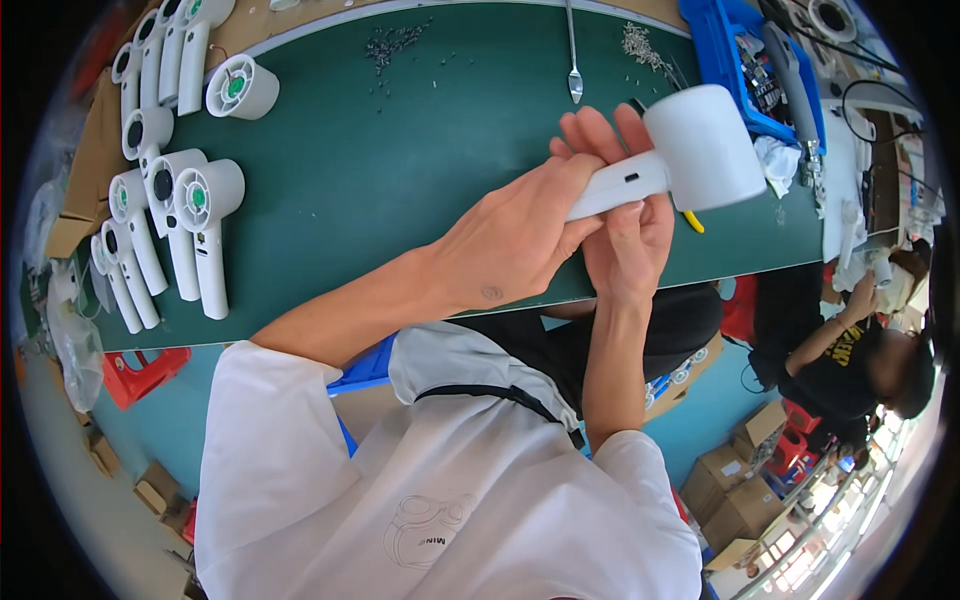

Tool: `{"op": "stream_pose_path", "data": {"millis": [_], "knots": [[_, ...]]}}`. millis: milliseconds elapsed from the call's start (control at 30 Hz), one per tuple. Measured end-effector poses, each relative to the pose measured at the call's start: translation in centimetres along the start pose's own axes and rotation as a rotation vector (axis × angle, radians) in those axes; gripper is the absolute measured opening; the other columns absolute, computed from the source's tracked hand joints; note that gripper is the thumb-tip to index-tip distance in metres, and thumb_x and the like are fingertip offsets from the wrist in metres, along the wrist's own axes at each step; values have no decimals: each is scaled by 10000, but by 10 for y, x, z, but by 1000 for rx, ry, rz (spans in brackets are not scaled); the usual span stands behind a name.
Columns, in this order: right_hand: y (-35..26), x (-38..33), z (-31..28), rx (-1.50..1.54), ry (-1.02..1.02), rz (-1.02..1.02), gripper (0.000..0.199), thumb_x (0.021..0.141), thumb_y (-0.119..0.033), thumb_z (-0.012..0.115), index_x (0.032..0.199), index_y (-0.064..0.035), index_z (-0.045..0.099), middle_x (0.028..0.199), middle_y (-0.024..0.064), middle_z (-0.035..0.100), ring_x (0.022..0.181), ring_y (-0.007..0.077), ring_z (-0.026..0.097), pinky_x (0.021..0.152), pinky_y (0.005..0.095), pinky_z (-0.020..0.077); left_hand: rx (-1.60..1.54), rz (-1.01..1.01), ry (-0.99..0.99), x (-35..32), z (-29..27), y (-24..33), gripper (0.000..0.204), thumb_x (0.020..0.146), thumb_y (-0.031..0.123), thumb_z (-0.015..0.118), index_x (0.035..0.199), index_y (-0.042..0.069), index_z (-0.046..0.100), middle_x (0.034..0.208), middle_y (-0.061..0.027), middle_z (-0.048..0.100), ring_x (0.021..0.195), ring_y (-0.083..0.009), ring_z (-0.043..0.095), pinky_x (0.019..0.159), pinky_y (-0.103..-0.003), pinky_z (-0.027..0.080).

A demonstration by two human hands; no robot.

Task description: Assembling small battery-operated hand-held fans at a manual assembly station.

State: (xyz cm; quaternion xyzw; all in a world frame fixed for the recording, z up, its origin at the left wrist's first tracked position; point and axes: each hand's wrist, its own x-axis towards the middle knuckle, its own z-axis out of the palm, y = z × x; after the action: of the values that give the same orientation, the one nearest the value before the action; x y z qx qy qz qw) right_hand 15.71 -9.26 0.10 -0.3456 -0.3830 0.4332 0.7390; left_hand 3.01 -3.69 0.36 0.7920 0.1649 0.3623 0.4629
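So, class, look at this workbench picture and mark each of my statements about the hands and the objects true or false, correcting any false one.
1. Both hands grip one white handheld fan body. True: the left hand and right hand hold the white fan by its handle.
2. The bench top is red. False: the work mat is dark green.
3. More white fan bodies lie at the person's left. True: a row of fan bodies lies there.
4. The blue tray sits at the person's left. False: the blue tray is at the upper right.
5. Small screws lie scattered on the mat. True: a pile of screws lies near its far edge.
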Motion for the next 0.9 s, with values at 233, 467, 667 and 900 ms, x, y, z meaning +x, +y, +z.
{"op": "stream_pose_path", "data": {"millis": [233, 467, 667, 900], "knots": [[2, 0, -3, 40, 24, -66, 596, 903, -307, 659, 1322, 46, 424, 1152, 215, 603, 1206, 378, 527, 1012, 531, 429, 173, 166, 56, 2, -3, -1, 439, 871, 97, 642, 1232, -78, 464, 953, -197, 587, 821, -346, 623, 671, -392, 542], [1, -3, -5, 56, -45, -77, 470, 969, -300, 548, 1309, 6, 438, 1084, 135, 613, 1202, 368, 522, 1044, 584, 373, 102, 147, 24, -1, 2, 3, 432, 888, 70, 608, 1258, -78, 440, 1012, -221, 580, 901, -374, 617, 749, -406, 531], [-1, -4, -7, -1, -76, -94, 504, 958, -289, 572, 1311, 40, 427, 1077, 153, 618, 1148, 379, 557, 1014, 522, 415, 48, 144, 64, -4, 8, -3, 429, 946, 102, 551, 1307, -80, 406, 1052, -213, 592, 857, -363, 624, 723, -377, 516], [-4, -7, 0, -128, 34, 49, 539, 922, -290, 622, 1273, 70, 431, 1035, 165, 613, 1093, 373, 591, 990, 502, 441, -113, -73, -4, -8, 2, 0, 409, 970, 183, 533, 1224, -117, 422, 942, -253, 601, 765, -410, 633, 645, -397, 527]]}}
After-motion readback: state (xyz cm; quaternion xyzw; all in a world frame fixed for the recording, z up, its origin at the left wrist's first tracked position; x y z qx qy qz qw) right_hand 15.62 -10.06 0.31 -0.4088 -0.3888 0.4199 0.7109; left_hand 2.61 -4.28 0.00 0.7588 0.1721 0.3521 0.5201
